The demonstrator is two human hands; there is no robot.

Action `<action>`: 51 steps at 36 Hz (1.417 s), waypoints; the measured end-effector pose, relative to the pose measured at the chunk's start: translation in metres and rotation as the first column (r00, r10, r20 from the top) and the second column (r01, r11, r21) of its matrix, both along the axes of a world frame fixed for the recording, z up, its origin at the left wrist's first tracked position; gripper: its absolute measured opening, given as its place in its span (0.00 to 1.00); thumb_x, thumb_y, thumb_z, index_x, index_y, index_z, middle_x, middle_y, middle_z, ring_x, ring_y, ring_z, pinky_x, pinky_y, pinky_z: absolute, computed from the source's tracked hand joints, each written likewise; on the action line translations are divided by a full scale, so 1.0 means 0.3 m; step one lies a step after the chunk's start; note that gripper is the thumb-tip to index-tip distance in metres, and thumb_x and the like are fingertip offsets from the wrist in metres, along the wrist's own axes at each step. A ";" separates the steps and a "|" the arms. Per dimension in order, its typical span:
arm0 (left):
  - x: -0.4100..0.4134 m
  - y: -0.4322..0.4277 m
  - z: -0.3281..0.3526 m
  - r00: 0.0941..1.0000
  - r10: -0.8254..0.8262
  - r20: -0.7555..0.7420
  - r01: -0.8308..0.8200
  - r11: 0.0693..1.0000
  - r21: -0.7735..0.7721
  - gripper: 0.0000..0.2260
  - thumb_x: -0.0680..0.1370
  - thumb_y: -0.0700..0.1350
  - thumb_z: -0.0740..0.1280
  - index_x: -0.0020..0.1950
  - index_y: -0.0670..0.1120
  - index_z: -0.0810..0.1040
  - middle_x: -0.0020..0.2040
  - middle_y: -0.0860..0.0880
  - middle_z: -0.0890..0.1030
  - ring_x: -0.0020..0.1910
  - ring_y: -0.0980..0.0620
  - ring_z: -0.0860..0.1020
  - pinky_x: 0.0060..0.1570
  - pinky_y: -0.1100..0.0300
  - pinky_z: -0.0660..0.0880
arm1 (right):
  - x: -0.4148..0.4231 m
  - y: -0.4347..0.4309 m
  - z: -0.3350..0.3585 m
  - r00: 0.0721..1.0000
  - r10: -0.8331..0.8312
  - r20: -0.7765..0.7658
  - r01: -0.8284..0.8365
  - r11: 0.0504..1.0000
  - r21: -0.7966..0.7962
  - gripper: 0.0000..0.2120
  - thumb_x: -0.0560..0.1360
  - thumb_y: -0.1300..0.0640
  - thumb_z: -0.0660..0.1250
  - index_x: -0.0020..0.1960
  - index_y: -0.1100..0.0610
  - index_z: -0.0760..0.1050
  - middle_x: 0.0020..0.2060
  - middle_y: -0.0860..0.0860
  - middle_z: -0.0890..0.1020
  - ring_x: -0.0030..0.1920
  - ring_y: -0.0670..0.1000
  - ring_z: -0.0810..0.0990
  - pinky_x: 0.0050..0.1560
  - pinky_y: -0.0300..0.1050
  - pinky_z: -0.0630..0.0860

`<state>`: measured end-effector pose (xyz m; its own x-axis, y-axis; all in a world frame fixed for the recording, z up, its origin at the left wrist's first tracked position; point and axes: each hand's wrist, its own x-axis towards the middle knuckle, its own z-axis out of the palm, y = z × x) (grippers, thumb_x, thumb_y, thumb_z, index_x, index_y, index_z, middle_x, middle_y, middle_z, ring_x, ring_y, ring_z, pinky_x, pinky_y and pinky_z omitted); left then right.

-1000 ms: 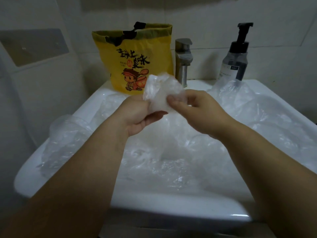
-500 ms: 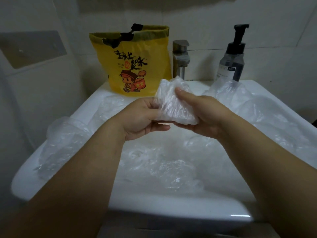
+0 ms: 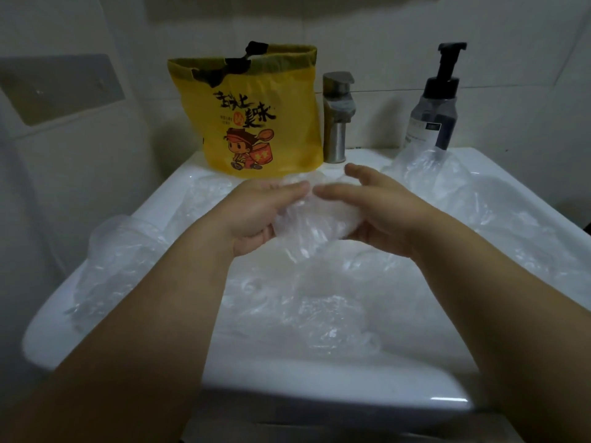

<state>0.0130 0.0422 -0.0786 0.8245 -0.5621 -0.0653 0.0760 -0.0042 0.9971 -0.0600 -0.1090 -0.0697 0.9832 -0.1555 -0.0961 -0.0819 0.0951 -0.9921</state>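
In the white sink, nearest, loose plastic bags are spread over the basin and its edges. Above them a crumpled clear bag is held between the left hand and the right hand. Each hand is clamped on it, with fingers laid on top and the thumb underneath. For a good fold, the air should be pressed out and the bundle squeezed small, so that it cannot spring open. Behind, a yellow bag is standing on the sink edge. The tap and a pump bottle beside it could be knocked.
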 end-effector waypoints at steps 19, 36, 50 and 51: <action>-0.007 0.006 0.017 0.973 -0.155 -0.172 0.119 0.971 -0.205 0.20 0.67 0.46 0.70 0.57 0.42 0.79 0.52 0.43 0.83 0.49 0.49 0.82 0.53 0.56 0.79 | -0.003 -0.008 0.007 0.987 0.158 0.019 -0.158 0.960 0.231 0.11 0.78 0.64 0.61 0.60 0.63 0.74 0.49 0.59 0.83 0.43 0.53 0.83 0.39 0.43 0.82; 0.031 0.026 0.020 0.988 -0.068 -0.141 0.028 0.963 -0.268 0.24 0.73 0.33 0.68 0.69 0.37 0.69 0.59 0.40 0.67 0.58 0.43 0.62 0.50 0.62 0.78 | -0.012 -0.071 0.032 0.985 0.120 0.123 -0.154 0.935 0.320 0.12 0.76 0.72 0.58 0.50 0.61 0.78 0.38 0.56 0.82 0.35 0.50 0.81 0.36 0.39 0.80; -0.005 0.021 0.030 0.994 -0.098 -0.056 0.084 0.974 -0.211 0.11 0.80 0.30 0.55 0.45 0.39 0.75 0.29 0.46 0.77 0.26 0.57 0.77 0.30 0.66 0.79 | -0.025 -0.099 0.038 0.986 0.151 0.065 -0.163 0.945 0.284 0.15 0.78 0.67 0.51 0.42 0.59 0.74 0.33 0.57 0.78 0.32 0.52 0.77 0.30 0.42 0.79; -0.004 0.021 0.030 0.996 -0.074 -0.057 0.060 0.974 -0.218 0.11 0.80 0.30 0.55 0.44 0.38 0.75 0.29 0.45 0.75 0.26 0.56 0.77 0.29 0.65 0.79 | -0.026 -0.099 0.041 0.985 0.157 0.064 -0.169 0.938 0.302 0.14 0.77 0.65 0.51 0.42 0.59 0.75 0.35 0.57 0.78 0.34 0.54 0.76 0.31 0.43 0.80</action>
<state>0.0119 0.0486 -0.0696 0.7824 -0.6226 0.0121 0.1470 0.2036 0.9679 -0.0679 -0.1387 -0.0575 0.9964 0.0385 -0.0756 -0.0846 0.3826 -0.9200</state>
